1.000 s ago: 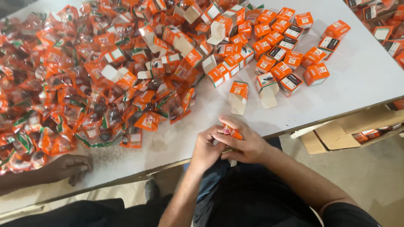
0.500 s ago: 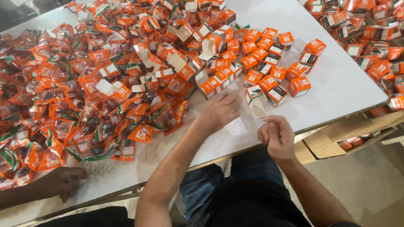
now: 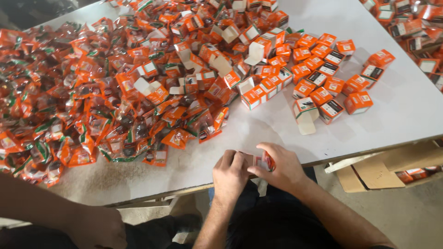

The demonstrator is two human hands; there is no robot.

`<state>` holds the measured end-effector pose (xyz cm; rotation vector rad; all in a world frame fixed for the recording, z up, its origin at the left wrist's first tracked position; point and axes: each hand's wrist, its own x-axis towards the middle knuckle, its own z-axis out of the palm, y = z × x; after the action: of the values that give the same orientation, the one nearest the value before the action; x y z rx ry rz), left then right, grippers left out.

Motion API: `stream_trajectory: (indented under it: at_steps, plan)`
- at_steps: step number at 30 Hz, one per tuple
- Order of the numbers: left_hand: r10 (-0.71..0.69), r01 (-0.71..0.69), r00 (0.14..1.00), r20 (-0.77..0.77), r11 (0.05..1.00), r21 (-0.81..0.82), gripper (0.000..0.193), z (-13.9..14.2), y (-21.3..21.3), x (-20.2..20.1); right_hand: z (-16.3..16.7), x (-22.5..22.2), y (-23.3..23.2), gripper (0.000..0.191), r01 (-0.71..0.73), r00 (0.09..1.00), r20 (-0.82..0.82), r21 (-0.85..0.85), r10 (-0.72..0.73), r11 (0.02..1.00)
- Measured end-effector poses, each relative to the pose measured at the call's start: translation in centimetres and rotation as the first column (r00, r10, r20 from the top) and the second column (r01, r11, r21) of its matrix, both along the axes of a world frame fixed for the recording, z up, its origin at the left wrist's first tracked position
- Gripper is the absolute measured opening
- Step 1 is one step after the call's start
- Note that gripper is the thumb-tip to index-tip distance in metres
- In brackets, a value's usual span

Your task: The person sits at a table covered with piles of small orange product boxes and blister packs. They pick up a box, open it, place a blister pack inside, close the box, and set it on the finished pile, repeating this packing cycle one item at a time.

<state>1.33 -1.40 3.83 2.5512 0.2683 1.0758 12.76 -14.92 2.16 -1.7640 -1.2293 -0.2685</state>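
- Orange carton (image 3: 264, 162), small, partly folded: both hands are now holding it together at the near edge of the desk (image 3: 392, 115), just over the person's lap.
- Change noted: half a second ago the left hand was reaching out to the pile while the right hand was waiting apart by the edge; the two are now meeting again, so a fresh piece is coming in for folding or filling.
- Left hand (image 3: 229, 175): grip is curling closed on the pale flap end of the carton, knuckles up, fingers tucked under.
- Right hand (image 3: 282, 167): grip is clenching around the orange end, thumb pressing on top; what lies inside the carton cannot be told.
- Beyond the grip, far side: loose heap of orange sachets (image 3: 92, 115) is spreading to the left.
- Beyond the grip, right: closed orange boxes (image 3: 332, 83) are standing in rough rows; one open box (image 3: 304, 113) is lying nearest, flap hanging.
- Below right of the grip: cardboard tray (image 3: 369, 173) is sitting on the floor.
- Far left, near side: another person's hand (image 3: 99, 228) is resting low by the desk edge.
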Motion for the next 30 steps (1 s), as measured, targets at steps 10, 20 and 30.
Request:
stream_trajectory:
  at_steps: [10, 20, 30]
  plan:
    - [0.067, -0.096, 0.991, -0.114, 0.959, -0.267, 0.016, -0.1, -0.4, -0.9, 0.9, 1.0, 0.4, 0.028, -0.086, 0.909, -0.417, -0.221, -0.015, 0.971]
    - [-0.207, 0.16, 0.971, -0.119, 0.934, -0.319, 0.04, -1.3, 0.7, -0.8, -0.8, 1.3, 0.6, 0.026, 0.067, 0.913, -0.392, -0.139, -0.117, 0.988]
    - [-0.234, 0.191, 0.97, -0.074, 0.909, -0.369, 0.072, -4.4, 0.2, -0.4, -0.6, -0.1, 2.4, 0.028, -0.081, 0.969, 0.235, 0.036, 0.07, 0.996]
